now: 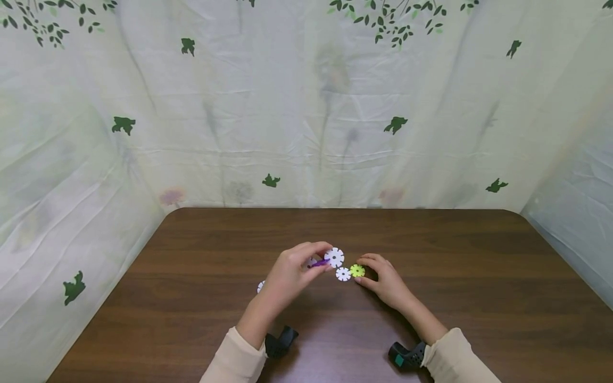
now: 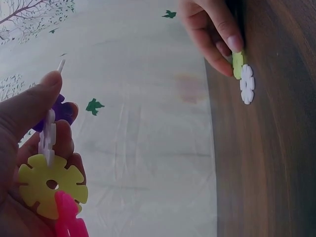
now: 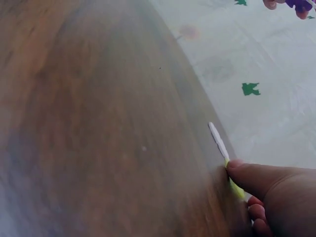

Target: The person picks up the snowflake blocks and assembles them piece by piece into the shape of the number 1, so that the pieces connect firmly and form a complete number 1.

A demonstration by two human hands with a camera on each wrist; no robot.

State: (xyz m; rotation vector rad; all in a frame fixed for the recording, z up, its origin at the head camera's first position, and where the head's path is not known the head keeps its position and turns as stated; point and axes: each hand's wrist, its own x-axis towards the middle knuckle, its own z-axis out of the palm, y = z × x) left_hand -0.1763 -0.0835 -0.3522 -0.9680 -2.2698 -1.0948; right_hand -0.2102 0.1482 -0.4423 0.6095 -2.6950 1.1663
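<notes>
My left hand (image 1: 289, 271) pinches a chain of slotted plastic discs at a purple disc (image 2: 61, 111). On one side of it, a white disc (image 1: 334, 257) faces the head camera. On the other side, the left wrist view shows a white disc (image 2: 47, 138) edge-on, a yellow disc (image 2: 37, 170) and a pink disc (image 2: 69, 217) cut by the frame's edge. Between thumb and fingers, my right hand (image 1: 385, 282) grips a yellow-green disc (image 1: 357, 271), which is joined to a small white disc (image 1: 342, 274). This pair is just right of the left hand's chain.
Another white disc (image 1: 261, 286) shows beside the left forearm, mostly hidden by it. Black wrist devices (image 1: 281, 341) sit under both cuffs. The brown wooden table (image 1: 191, 319) ends at a pale leaf-printed curtain (image 1: 287, 106) behind and at the sides.
</notes>
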